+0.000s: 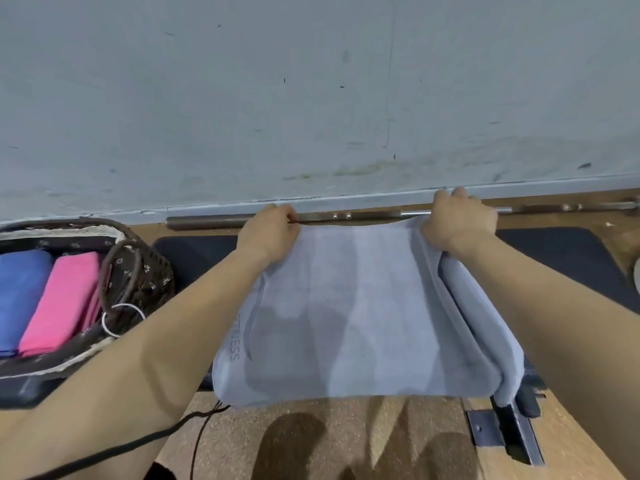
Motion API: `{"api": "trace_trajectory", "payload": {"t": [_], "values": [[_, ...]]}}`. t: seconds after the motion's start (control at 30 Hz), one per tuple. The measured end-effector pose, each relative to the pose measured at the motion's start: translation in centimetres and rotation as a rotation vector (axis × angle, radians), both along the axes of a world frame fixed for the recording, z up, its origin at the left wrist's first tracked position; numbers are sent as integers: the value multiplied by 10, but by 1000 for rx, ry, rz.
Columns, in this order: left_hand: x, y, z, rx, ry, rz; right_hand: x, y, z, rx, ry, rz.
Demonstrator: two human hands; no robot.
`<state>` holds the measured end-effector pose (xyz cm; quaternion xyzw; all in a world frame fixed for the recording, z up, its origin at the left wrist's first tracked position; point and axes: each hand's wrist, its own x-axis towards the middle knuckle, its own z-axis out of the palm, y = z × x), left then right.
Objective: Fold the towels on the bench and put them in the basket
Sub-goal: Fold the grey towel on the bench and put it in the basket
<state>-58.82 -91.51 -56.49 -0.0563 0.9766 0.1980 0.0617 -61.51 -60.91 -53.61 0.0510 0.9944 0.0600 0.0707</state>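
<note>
A light grey towel (360,313) lies doubled over across the black padded bench (554,251), its near edge hanging over the front. My left hand (270,230) grips the towel's far left corner. My right hand (460,220) grips the far right corner, where the layers bunch into a fold running down the right side. At the left stands a dark wicker basket (145,271) with a flowered lining. Inside it lie a folded blue towel (17,296) and a folded pink towel (62,303), side by side.
A metal barbell bar (346,216) lies on the floor along the grey wall behind the bench. The bench's metal foot (509,434) stands on the wooden floor at the lower right. A black cable (194,420) trails at the lower left.
</note>
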Motion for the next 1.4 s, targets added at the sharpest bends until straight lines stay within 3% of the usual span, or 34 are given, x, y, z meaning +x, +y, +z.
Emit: {"api": "trace_trajectory", "payload": {"t": [0.17,0.3,0.47,0.57,0.67,0.87,1.07,1.3,1.4], "values": [[55,-20,7,142,148,172,62,-19,2,-195,156,134],[107,-32,4,128,45,213,132,-55,-5,-336,-8,302],[140,-25,2,44,-26,230,189,-91,-30,-324,-145,407],[139,-22,6,163,-45,292,202,-96,-46,-306,-149,385],[123,-26,10,283,59,355,202,-96,-52,-281,-119,379],[90,-39,7,321,46,200,201,-97,-56,-268,-63,376],[72,-48,7,189,43,158,202,-97,-58,-262,-68,382],[72,-59,11,-292,114,127,201,-97,-56,-265,-68,389],[94,-28,6,-204,140,115,199,-97,-53,-309,-106,404]]}}
